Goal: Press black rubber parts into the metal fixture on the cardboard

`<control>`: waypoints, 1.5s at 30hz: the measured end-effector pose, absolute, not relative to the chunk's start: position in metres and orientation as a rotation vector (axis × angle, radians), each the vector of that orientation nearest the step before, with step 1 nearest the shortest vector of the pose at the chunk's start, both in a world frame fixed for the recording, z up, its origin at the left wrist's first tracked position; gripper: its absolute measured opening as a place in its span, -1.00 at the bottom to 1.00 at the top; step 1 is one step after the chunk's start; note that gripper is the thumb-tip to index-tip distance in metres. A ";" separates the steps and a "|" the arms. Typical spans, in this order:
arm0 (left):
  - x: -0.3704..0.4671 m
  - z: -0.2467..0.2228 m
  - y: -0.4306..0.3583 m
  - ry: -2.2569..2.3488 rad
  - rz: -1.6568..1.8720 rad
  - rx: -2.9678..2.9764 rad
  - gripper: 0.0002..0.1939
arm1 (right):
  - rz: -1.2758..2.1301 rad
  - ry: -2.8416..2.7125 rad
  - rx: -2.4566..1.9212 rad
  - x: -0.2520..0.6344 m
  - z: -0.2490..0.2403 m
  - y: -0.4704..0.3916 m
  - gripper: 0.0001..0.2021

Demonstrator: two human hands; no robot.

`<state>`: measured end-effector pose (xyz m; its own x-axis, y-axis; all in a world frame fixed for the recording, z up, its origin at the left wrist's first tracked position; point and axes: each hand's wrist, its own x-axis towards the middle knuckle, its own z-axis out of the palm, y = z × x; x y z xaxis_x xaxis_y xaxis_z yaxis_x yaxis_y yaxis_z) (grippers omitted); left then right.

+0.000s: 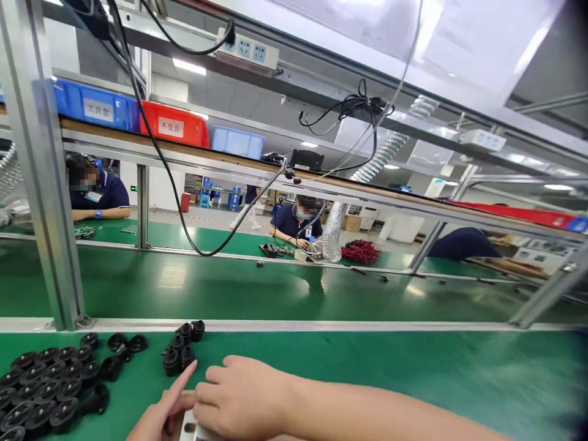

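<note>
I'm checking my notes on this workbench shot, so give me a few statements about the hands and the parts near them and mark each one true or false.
1. The right hand rests on a small white object at the bottom edge. True.
2. The left hand has its index finger stretched toward a small cluster of black parts. True.
3. The black round parts lie to the right of both hands. False: they lie to the left.
4. The table mat is red. False: it is green.
5. A red bin sits on the upper shelf. True.
</note>
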<state>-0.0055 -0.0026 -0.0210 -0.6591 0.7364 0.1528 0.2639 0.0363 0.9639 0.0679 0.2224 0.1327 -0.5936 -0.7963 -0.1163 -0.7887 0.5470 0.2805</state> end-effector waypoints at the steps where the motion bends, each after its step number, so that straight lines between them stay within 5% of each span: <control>1: -0.004 -0.022 -0.002 1.938 1.633 1.014 0.18 | -0.507 -2.691 1.511 0.062 0.133 0.222 -0.88; 4: 0.003 -0.020 0.001 1.943 1.622 0.960 0.23 | -0.589 -2.658 1.727 0.049 0.131 0.209 -0.64; 7: 0.010 -0.010 0.003 1.920 1.649 0.943 0.15 | -0.615 -3.038 1.348 0.051 0.125 0.186 -0.45; 10: 0.013 -0.003 0.002 1.906 1.639 0.974 0.10 | -0.575 -3.349 0.736 0.064 0.116 0.168 -0.41; 14: 0.009 -0.011 -0.001 1.917 1.635 0.985 0.12 | -0.597 -3.236 0.757 0.075 0.114 0.177 -0.35; 19: 0.006 -0.018 -0.007 2.010 1.568 0.997 0.10 | -0.613 -2.599 1.493 0.066 0.126 0.216 -0.75; 27: 0.014 0.001 -0.002 2.170 1.414 1.010 0.03 | -0.630 -2.224 2.064 0.021 0.129 0.219 -0.88; 31: 0.019 0.006 0.000 2.168 1.437 0.997 0.00 | -0.667 -2.442 2.018 0.021 0.125 0.206 -0.65; 37: 0.014 -0.007 -0.001 1.959 1.604 1.018 0.08 | -0.633 -2.997 1.122 0.064 0.113 0.203 -0.45; 41: 0.012 -0.006 -0.004 1.939 1.577 1.000 0.10 | -0.581 -2.796 1.389 0.072 0.128 0.223 -0.38; 45: 0.014 0.001 -0.005 1.975 1.529 0.999 0.10 | -0.613 -2.333 1.811 0.053 0.136 0.237 -0.66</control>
<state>0.0144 -0.0048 0.0013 -0.6376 0.7661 0.0810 0.2701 0.1238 0.9548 0.0529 0.2373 0.1356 -0.2741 -0.9505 -0.1465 -0.8997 0.1996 0.3883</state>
